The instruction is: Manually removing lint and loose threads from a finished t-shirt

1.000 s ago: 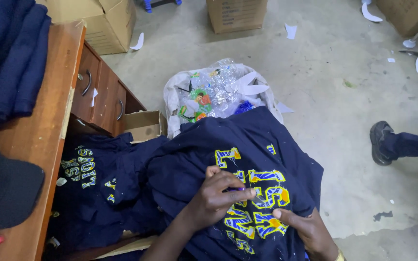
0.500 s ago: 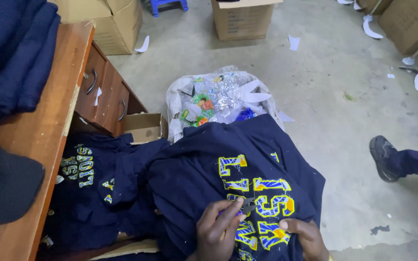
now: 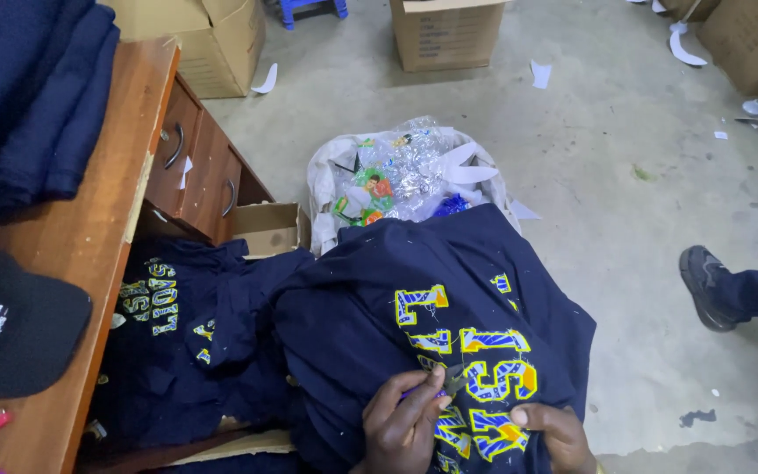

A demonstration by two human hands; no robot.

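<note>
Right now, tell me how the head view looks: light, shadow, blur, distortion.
Head view: soft, even indoor light; glare on the clear plastic in the white bag; weak shadows on the concrete floor; wide-lens bending at the wooden desk; the navy garment and both hands, left and right, look sharp.

From my feed the light is soft, even and cool, brightest on the concrete floor (image 3: 625, 202). Shadows are faint. The navy garment (image 3: 414, 325) reads dark; edges bend slightly, focus stays sharp.
</note>
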